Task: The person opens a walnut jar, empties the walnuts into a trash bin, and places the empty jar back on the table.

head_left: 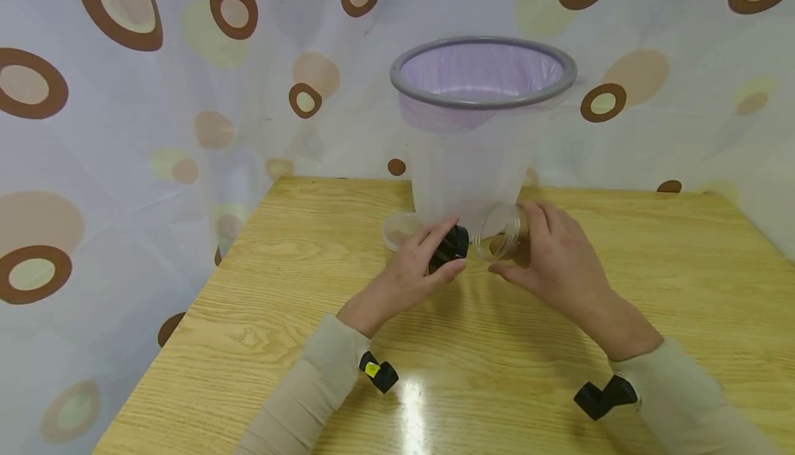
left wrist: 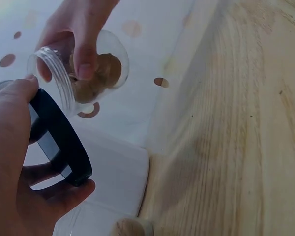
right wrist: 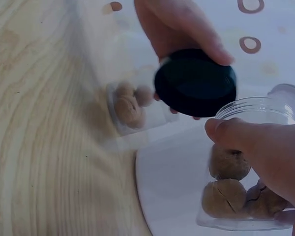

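Before the grey-rimmed, translucent white bin [head_left: 468, 158], both forearms angle inward: the left hand [head_left: 404, 272] grips a round black lid [head_left: 457, 242]; the right hand [head_left: 565, 268] clasps a tilted, clear cylindrical jar [head_left: 497, 224] of round brown nuts [right wrist: 224, 197].

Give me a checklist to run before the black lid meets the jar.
1. Left hand holding the black lid: ok.
2. Right hand gripping the clear jar: ok.
3. Jar mouth uncovered: ok, the lid is not on it.
4. Brown balls inside the jar: ok, at least three show.
5. Jar upright: not ok, the head view shows it tilted, mouth toward the left hand.
6. Lid's threads sound: cannot tell, too dark.
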Demonstrator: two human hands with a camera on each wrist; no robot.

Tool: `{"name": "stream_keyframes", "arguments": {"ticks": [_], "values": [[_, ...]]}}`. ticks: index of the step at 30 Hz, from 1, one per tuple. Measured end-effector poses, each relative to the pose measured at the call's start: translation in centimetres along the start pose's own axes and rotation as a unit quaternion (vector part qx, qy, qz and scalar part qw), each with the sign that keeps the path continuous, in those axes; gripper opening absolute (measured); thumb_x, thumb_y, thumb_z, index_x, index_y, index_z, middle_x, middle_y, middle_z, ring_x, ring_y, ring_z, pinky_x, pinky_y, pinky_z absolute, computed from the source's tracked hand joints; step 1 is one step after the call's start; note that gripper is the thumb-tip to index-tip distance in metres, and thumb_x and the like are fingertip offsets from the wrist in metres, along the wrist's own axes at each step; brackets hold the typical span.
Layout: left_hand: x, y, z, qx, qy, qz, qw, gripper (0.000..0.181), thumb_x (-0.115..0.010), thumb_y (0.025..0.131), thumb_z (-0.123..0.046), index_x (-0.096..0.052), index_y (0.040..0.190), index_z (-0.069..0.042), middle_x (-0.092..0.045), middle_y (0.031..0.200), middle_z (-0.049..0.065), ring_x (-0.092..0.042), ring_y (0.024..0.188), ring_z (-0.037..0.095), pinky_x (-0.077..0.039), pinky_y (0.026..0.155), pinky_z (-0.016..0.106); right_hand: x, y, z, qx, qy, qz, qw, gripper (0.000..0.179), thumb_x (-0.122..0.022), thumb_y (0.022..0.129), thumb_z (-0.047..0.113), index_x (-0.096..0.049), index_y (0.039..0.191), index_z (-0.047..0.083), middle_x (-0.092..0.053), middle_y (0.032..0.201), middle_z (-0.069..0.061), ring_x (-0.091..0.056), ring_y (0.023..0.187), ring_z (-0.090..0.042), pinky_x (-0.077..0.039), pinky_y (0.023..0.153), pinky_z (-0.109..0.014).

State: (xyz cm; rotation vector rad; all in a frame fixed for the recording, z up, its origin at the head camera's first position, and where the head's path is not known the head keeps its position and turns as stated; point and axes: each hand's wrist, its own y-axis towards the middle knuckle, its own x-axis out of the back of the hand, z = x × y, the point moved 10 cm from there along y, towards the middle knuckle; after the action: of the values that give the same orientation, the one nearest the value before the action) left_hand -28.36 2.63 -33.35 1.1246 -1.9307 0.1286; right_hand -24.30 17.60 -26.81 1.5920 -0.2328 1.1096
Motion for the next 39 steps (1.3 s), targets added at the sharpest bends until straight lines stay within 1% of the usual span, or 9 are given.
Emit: {"name": "stream_keyframes", "arguments": {"ticks": [9,15,18,25,27,31,33,36,39], "values": [[-3.0,-0.5,0.4,0.014,0.05,0.105,0.9931,0.074,-0.054,0.097,-0.052,-0.022,0.159,-0.027,-0.037,0.155,0.01,-0.039,0.142,0.025,-0.038,0.114,0.043,0.7,-0.1,-2.8,-0.086,0.053,0.025,0.9946,0.097,-0.095,0.062,0.027,-0.042,0.134,-0.01,-0.055,0.121,-0.029,-0.055,0.107,-0.046,-0.047,0.088,-0.062],[-5.1,-1.2,1.0,0.014,0.144,0.178,0.9735,0.079,-0.056,0.092,-0.059,-0.026,0.158,-0.028,-0.034,0.158,0.006,-0.036,0.143,0.026,-0.04,0.112,0.04,0.8,-0.1,-4.0,-0.113,0.083,0.039,0.9893,0.098,-0.093,0.067,0.028,-0.038,0.139,-0.01,-0.051,0.125,-0.029,-0.052,0.109,-0.045,-0.046,0.086,-0.062],[-5.8,-1.5,1.1,0.0,0.182,0.194,0.9641,0.079,-0.06,0.091,-0.056,-0.027,0.157,-0.027,-0.033,0.158,0.007,-0.035,0.143,0.028,-0.04,0.112,0.04,0.7,-0.1,-4.6,-0.137,0.106,0.051,0.9836,0.097,-0.09,0.07,0.029,-0.036,0.141,-0.009,-0.05,0.125,-0.028,-0.052,0.106,-0.041,-0.046,0.084,-0.059],[-6.6,-2.2,0.5,-0.042,0.235,0.207,0.9487,0.073,-0.066,0.092,-0.045,-0.034,0.154,-0.024,-0.037,0.154,0.01,-0.038,0.142,0.027,-0.039,0.113,0.038,1.1,-0.3,-6.0,-0.181,0.152,0.05,0.9703,0.095,-0.09,0.072,0.029,-0.036,0.141,-0.007,-0.05,0.127,-0.027,-0.051,0.114,-0.043,-0.041,0.092,-0.061],[-6.5,-2.2,0.2,-0.043,0.234,0.208,0.9487,0.072,-0.067,0.092,-0.045,-0.035,0.153,-0.024,-0.038,0.154,0.011,-0.038,0.142,0.026,-0.038,0.114,0.037,1.4,-0.2,-6.3,-0.188,0.157,0.046,0.9685,0.095,-0.09,0.072,0.03,-0.036,0.14,-0.008,-0.05,0.127,-0.027,-0.051,0.114,-0.044,-0.041,0.093,-0.061],[-5.5,-1.6,-0.7,-0.042,0.197,0.2,0.9587,0.067,-0.064,0.094,-0.043,-0.037,0.152,-0.023,-0.04,0.153,0.008,-0.041,0.141,0.023,-0.04,0.112,0.034,2.1,0.1,-6.7,-0.193,0.17,0.033,0.9658,0.094,-0.089,0.072,0.029,-0.036,0.14,-0.008,-0.05,0.128,-0.028,-0.051,0.115,-0.045,-0.042,0.093,-0.061],[-4.5,-0.9,-1.4,-0.047,0.174,0.188,0.9656,0.063,-0.061,0.097,-0.041,-0.038,0.152,-0.022,-0.042,0.152,0.007,-0.044,0.139,0.021,-0.041,0.111,0.034,2.4,0.2,-7.0,-0.197,0.175,0.026,0.9644,0.094,-0.089,0.072,0.028,-0.036,0.141,-0.008,-0.049,0.129,-0.028,-0.051,0.115,-0.045,-0.042,0.092,-0.061],[-2.5,0.3,-2.6,-0.069,0.149,0.154,0.9744,0.059,-0.058,0.1,-0.036,-0.038,0.152,-0.017,-0.043,0.152,0.008,-0.045,0.139,0.023,-0.041,0.112,0.036,2.9,0.3,-7.5,-0.208,0.179,0.021,0.9614,0.095,-0.089,0.072,0.029,-0.036,0.142,-0.007,-0.049,0.129,-0.027,-0.052,0.115,-0.044,-0.043,0.092,-0.06],[0.3,1.4,-3.6,-0.085,0.146,0.097,0.9809,0.057,-0.057,0.101,-0.033,-0.038,0.151,-0.013,-0.042,0.152,0.01,-0.044,0.139,0.025,-0.041,0.112,0.038,3.5,0.5,-7.8,-0.214,0.18,0.018,0.9598,0.094,-0.088,0.074,0.03,-0.035,0.142,-0.007,-0.049,0.13,-0.027,-0.051,0.115,-0.044,-0.042,0.091,-0.059]]}}
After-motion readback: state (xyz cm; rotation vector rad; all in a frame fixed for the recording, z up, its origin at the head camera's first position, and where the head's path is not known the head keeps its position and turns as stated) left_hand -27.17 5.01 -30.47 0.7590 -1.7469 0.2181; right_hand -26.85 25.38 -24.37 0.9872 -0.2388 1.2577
